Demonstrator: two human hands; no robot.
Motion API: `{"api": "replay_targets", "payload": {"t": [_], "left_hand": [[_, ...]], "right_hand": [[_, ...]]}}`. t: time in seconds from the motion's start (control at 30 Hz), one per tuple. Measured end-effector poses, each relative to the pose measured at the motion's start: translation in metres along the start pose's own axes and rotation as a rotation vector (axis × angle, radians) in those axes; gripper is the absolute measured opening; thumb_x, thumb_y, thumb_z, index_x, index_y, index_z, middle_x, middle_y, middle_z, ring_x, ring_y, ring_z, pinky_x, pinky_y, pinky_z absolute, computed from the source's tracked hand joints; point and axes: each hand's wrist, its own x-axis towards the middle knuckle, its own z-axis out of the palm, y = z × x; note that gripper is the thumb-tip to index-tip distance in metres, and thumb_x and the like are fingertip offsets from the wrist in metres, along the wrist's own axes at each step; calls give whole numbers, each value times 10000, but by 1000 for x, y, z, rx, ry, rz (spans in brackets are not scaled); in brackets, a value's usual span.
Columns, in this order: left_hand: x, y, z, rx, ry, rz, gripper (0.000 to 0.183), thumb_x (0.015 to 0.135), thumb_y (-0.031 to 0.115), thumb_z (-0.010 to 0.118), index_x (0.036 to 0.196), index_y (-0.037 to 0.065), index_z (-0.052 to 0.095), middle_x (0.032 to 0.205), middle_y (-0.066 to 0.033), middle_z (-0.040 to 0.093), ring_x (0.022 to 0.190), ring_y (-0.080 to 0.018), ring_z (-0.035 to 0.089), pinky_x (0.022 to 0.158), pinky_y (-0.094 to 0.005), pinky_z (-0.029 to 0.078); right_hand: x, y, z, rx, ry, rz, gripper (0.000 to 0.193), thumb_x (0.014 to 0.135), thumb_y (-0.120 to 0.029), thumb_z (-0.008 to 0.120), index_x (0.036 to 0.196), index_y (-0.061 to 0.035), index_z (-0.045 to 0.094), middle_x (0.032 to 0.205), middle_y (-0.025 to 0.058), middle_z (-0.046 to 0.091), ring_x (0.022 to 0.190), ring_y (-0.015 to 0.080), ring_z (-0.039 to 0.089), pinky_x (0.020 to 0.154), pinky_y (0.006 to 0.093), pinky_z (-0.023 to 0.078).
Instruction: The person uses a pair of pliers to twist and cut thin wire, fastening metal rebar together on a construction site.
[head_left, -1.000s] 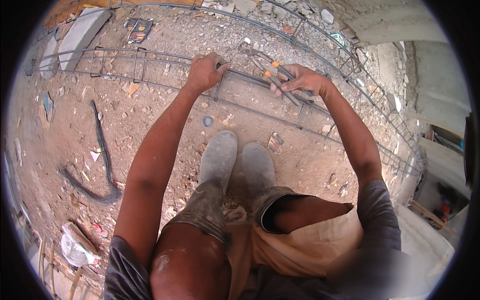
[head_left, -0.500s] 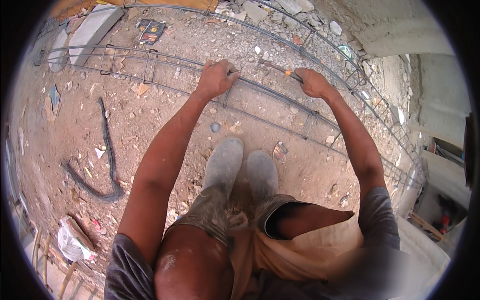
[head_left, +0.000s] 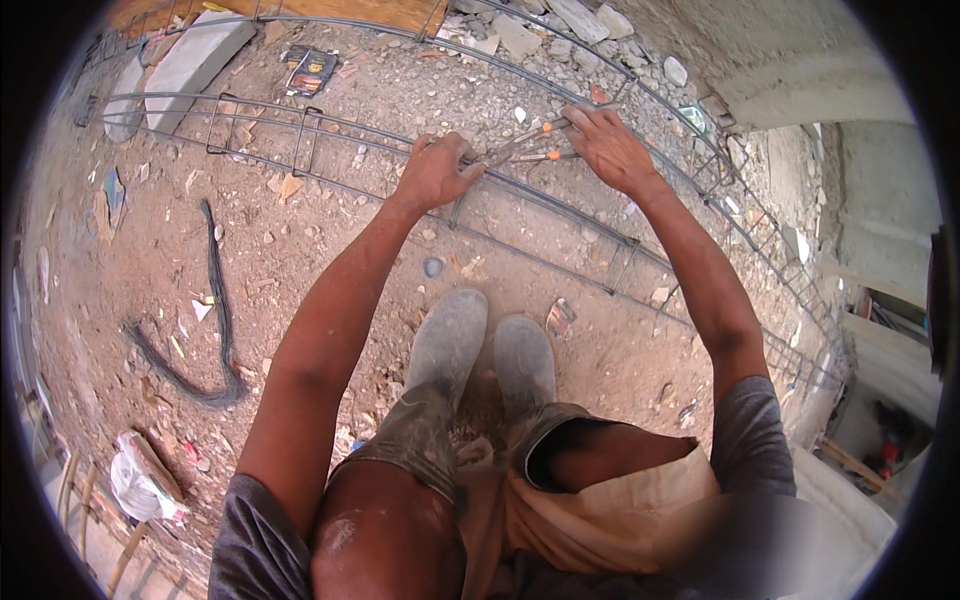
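Observation:
My left hand [head_left: 436, 174] is closed over the top bars of the near rebar cage [head_left: 570, 206], beside one of its square stirrups. Its fingertips are partly hidden, so any wire in them does not show. Held in my right hand [head_left: 612, 150] is a pair of pincers [head_left: 506, 152] with black and orange handles. The two handles are spread apart, and the jaws point left, close to my left fingers at the bars.
A second rebar cage [head_left: 655, 152] curves behind the first. A bent bundle of tie wire [head_left: 218, 300] lies on the dirt at left. Grey slabs [head_left: 200, 70], rubble [head_left: 515, 35] and a white sack [head_left: 140, 480] lie around. My boots [head_left: 448, 335] stand just this side of the near cage.
My right hand has moved up and left, bringing the pincers to the bars by my left hand. Their handles, together before, are now spread. My left hand stays at the same spot.

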Motion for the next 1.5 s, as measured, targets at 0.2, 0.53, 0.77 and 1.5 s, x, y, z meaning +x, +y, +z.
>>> {"api": "replay_targets", "payload": {"t": [0.2,0.53,0.77,1.5], "left_hand": [[-1,3,-2,-12,-32,-25,309,847,343,675,953,54,656,971,-107,638,957,-302,603,999,-441,342],[-1,3,-6,-5,-71,-51,324,850,357,668,976,58,664,1004,-110,637,956,-292,612,1041,-437,319],[-2,5,-11,-18,-94,-48,327,843,355,668,1007,72,675,1014,-122,642,986,-287,614,1073,-444,301],[-2,0,-4,-27,-44,-13,306,831,358,698,955,80,668,1027,-100,642,1047,-295,584,1047,-462,314]], "right_hand": [[16,1,-5,-124,-82,-18,319,969,-160,408,1241,-105,565,1534,61,330,1414,237,300,1130,463,290],[26,-1,-4,-71,-53,28,317,977,-168,404,1248,-148,568,1582,5,249,1440,206,251,1159,500,240],[27,5,1,-51,-43,3,330,948,-128,435,1253,-159,557,1573,3,261,1443,207,242,1166,493,241],[58,4,-40,0,-282,48,231,797,-71,539,1020,-72,600,938,138,672,1000,322,630,967,474,438]]}}
